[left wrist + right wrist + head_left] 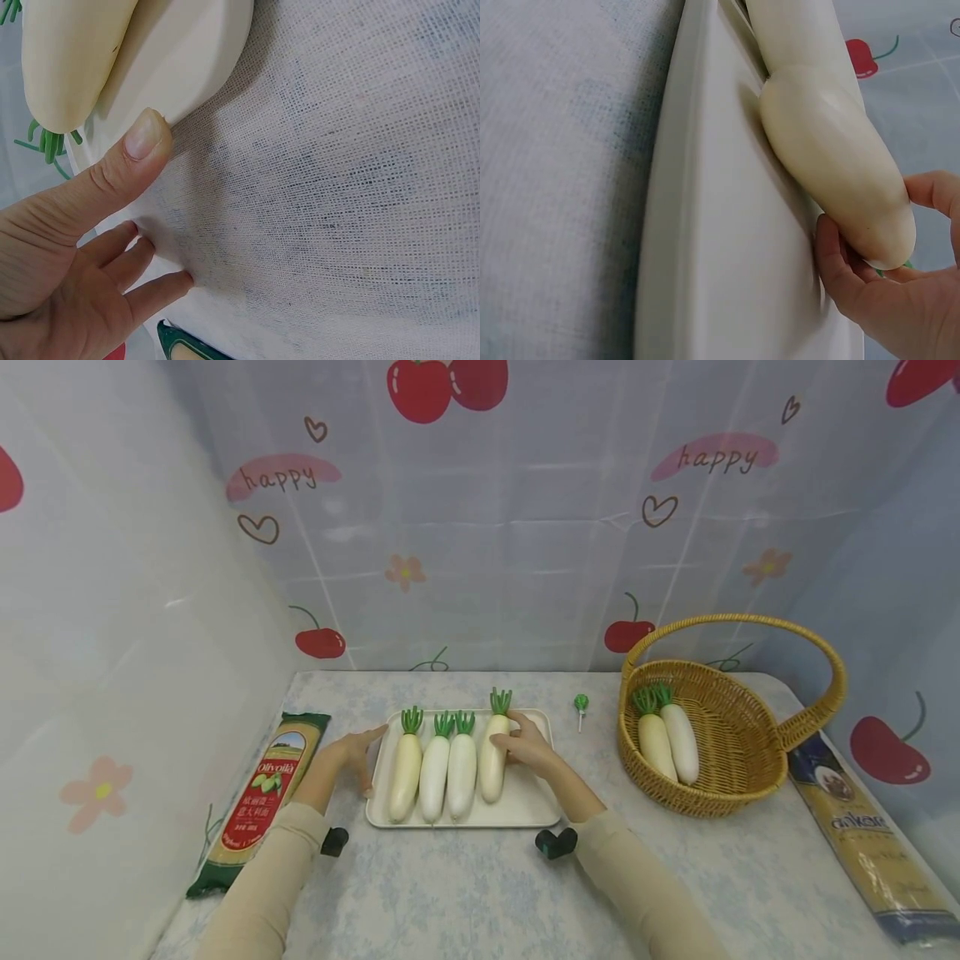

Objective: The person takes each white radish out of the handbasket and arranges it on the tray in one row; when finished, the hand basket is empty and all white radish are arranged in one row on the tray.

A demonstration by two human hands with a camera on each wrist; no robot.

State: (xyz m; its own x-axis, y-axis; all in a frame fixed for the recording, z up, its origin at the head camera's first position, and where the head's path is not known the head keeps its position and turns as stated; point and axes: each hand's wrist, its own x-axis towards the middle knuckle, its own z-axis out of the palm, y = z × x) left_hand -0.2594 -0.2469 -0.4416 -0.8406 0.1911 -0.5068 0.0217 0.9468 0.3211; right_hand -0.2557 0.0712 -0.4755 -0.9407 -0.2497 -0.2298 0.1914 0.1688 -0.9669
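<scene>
A white radish (493, 758) with a green top lies over the right half of a white tray (528, 810). My right hand (527, 746) grips it near its leafy end. In the right wrist view, thumb and fingers (836, 262) hold this radish (840, 157) from both sides. To its left, three more radishes lie side by side, a creamy one (406, 777) and two whiter ones (434, 777). My left hand (351, 757) is at the tray's left edge, fingers spread and holding nothing. In the left wrist view, its thumb (124, 161) is right at the tray rim.
A wicker basket (750, 793) with a tall handle stands at the right, two radishes (680, 743) inside. A green lollipop (581, 702) lies between tray and basket. Pasta packs lie at the far left (266, 793) and far right (862, 827). A printed curtain (480, 527) hangs behind.
</scene>
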